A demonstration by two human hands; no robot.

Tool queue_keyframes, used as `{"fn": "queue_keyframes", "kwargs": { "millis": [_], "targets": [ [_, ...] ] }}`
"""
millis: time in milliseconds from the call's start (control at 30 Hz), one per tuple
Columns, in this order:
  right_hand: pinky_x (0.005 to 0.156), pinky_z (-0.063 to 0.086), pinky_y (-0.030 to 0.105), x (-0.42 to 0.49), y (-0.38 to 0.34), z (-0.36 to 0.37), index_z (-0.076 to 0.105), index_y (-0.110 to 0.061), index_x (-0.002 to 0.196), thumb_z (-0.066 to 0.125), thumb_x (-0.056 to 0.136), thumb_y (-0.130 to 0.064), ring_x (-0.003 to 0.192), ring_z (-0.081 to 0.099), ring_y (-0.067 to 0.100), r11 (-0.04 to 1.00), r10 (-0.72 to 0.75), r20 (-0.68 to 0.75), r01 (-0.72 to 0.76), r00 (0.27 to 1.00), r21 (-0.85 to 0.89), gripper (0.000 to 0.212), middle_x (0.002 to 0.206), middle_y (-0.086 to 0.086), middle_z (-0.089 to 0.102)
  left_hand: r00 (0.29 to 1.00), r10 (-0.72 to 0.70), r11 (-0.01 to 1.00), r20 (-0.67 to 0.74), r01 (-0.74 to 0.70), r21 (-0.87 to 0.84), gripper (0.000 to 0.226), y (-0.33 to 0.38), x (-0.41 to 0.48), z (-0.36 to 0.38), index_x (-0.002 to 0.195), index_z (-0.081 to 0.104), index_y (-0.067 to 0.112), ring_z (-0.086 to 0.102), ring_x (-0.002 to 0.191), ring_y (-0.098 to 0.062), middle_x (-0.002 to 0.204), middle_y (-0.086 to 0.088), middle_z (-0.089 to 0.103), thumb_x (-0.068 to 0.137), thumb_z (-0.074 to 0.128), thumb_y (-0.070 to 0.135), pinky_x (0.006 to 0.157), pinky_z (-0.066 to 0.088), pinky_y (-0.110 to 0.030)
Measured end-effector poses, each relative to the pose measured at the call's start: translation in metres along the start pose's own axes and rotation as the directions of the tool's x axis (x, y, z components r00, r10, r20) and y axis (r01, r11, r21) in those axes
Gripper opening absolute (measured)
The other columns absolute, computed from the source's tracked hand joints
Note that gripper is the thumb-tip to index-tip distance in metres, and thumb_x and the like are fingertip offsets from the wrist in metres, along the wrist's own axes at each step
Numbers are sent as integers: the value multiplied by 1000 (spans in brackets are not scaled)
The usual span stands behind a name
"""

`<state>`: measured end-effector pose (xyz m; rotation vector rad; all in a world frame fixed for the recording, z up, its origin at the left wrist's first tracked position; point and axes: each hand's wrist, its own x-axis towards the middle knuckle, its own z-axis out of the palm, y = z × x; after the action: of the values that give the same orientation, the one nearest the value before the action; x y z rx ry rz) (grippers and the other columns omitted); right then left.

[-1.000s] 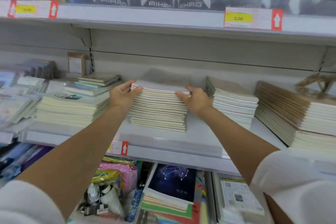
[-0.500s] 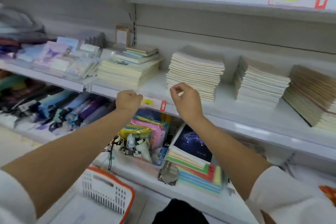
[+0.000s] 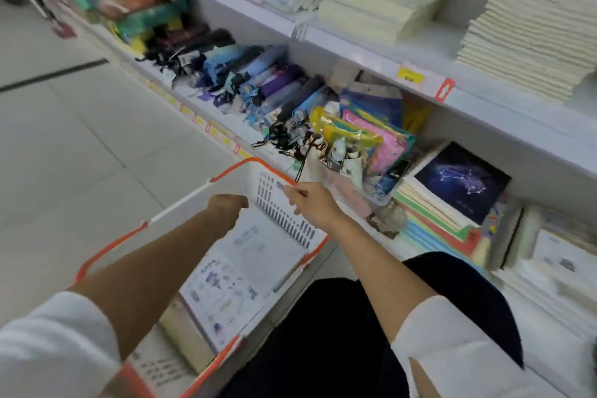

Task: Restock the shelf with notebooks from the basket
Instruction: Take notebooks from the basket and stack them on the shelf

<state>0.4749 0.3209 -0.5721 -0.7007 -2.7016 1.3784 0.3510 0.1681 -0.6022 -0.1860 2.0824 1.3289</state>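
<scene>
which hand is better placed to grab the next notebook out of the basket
Left, probably: the left hand hangs directly over the notebooks inside the basket, while the right hand sits out by its far wall.

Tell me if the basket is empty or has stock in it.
Not empty. The basket holds notebooks lying flat, printed covers up. How deep the pile goes cannot be told.

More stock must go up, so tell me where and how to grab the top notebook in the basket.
Take the top notebook by two opposite edges, coming straight down from above. It lies flat with its cover up, and the basket walls stand all round it, so a sideways approach is probably blocked. Curl fingertips under the edges to lift it.
</scene>
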Motion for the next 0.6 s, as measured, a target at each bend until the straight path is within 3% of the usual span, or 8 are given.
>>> {"fn": "queue_keyframes", "kwargs": {
  "millis": [100,233,367,500,600],
  "targets": [
    [55,29,33,0,11,32,30,-12,59,47,95,-52,51,42,19,996,1,110,8,994,-88,56,61,17,45,988,-151,987,-26,149,-57,39,-51,20,-28,55,37,10,20,23,-12,33,-1,28,85,59,2,35,19,-11],
    [57,22,33,-6,22,64,29,-13,61,46,98,-48,53,30,18,992,34,171,-13,985,-125,54,57,3,30,939,-341,927,-50,326,-186,36,-116,40,-55,59,38,12,30,34,-11,48,-2,36,90,55,6,35,26,-11],
    [59,27,32,-4,34,92,31,-15,60,46,98,-46,54,33,18,988,93,270,-55,958,-147,52,56,0,31,876,-477,859,-79,445,-251,18,-169,46,-76,76,50,9,47,31,-7,55,-3,51,94,51,13,34,36,-10],
    [59,30,31,0,48,119,40,-14,66,44,98,-49,56,39,16,979,177,321,-134,930,-151,48,60,-2,39,848,-524,832,-75,491,-259,4,-205,54,-86,90,51,8,48,48,-13,66,-5,48,91,48,5,39,44,-17],
    [72,39,28,4,53,137,62,-11,100,42,98,-51,85,56,17,978,203,348,-169,915,-125,45,92,0,60,828,-559,807,-38,534,-251,8,-221,57,-82,85,47,8,44,56,-17,67,-6,44,92,46,4,55,44,-25]
  ]
}}
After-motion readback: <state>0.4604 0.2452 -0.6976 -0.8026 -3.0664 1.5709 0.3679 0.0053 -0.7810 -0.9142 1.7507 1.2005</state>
